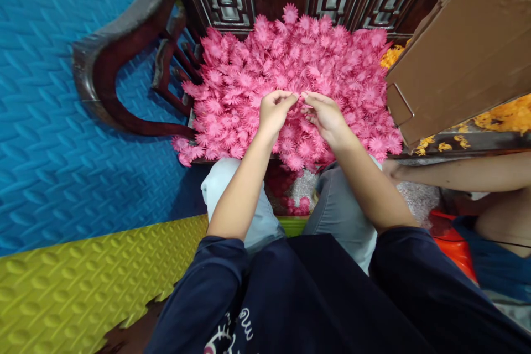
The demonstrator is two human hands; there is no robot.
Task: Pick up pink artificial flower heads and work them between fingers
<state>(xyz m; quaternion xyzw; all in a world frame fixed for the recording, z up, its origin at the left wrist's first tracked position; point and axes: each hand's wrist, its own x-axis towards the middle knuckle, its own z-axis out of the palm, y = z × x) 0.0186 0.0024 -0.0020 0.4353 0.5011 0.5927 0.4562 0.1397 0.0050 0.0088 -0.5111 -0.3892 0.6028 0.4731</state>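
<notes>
A big heap of pink artificial flowers (249, 72) covers a low dark wooden seat in front of me. My left hand (274, 111) and my right hand (326, 115) hover over the middle of the heap, fingertips meeting. Between the two sets of fingers is pinched a small pink flower piece (300, 97), mostly hidden by the fingers. My knees in grey trousers sit just below the heap, and a few pink flowers (296, 206) lie on the floor between them.
A carved dark wooden chair arm (112, 61) curves at the left over blue foam floor mats (50, 121); a yellow mat (83, 282) lies nearer. A brown cardboard box (460, 50) stands at right over orange flowers (504, 116). Another person's arm (456, 174) reaches in at right.
</notes>
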